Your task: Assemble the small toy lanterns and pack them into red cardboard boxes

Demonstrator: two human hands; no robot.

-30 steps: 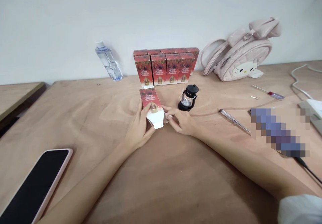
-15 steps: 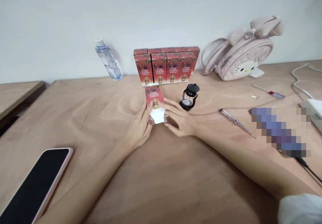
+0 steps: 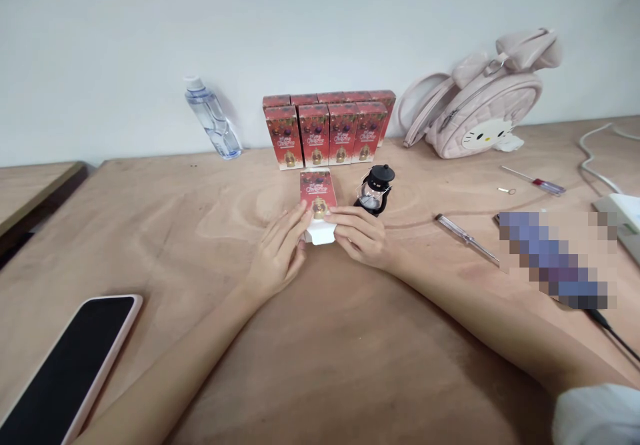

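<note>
Between my hands lies a red gift box [image 3: 319, 185] with Christmas lettering and a lantern picture, its near end towards me. A white end flap [image 3: 321, 232] sticks out there. My left hand [image 3: 280, 248] grips the box's left side near that end, thumb and fingers against it. From the right, my right hand [image 3: 363, 237] holds the other side with its fingertips at the flap. A small black lantern [image 3: 376, 188] with a clear middle stands just beyond my right hand, its base partly hidden by the fingers.
Two rows of matching red boxes [image 3: 315, 135] stand by the wall. A water bottle [image 3: 213, 118] is left of them, a pink bag [image 3: 485, 115] right. Two screwdrivers [image 3: 465, 237] and a pixelated object [image 3: 553, 258] lie to the right. A phone [image 3: 70, 371] lies front left.
The white flap has been folded down over the near end of the box. The box has turned slightly and shifted right; my hands have moved with it.
</note>
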